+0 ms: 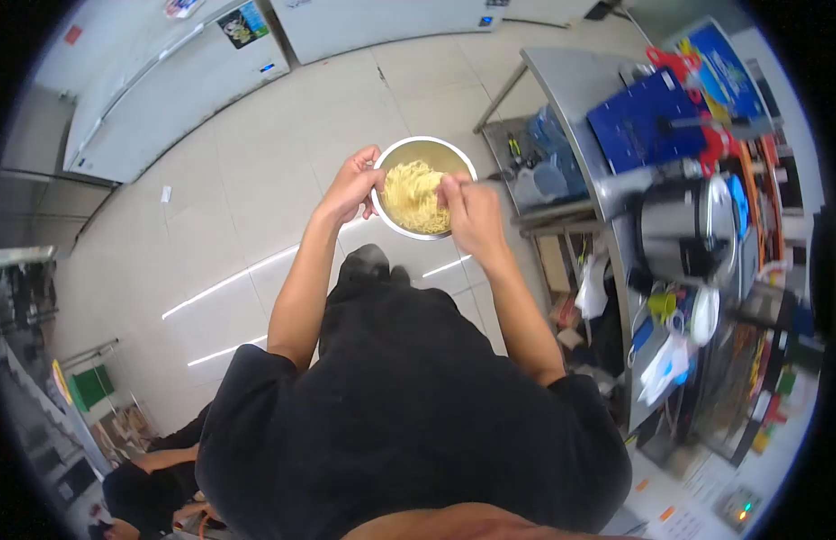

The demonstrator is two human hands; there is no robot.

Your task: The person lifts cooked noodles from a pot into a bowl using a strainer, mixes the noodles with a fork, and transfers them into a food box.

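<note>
A round metal bowl [424,236] is held out in front of my body above the tiled floor. Yellow shredded or noodle-like food [414,193] lies inside it. My left hand [353,186] grips the bowl's left rim, thumb on the inner side and fingers outside. At the bowl's right side, my right hand [470,214] is closed, with its fingertips over the food. Blur hides what, if anything, is pinched between those fingers.
On the right stands a metal table [571,85] with a blue board [647,120] and a large steel cooker [683,229]. White freezers [170,99] line the far side. Another person [148,490] is at the lower left.
</note>
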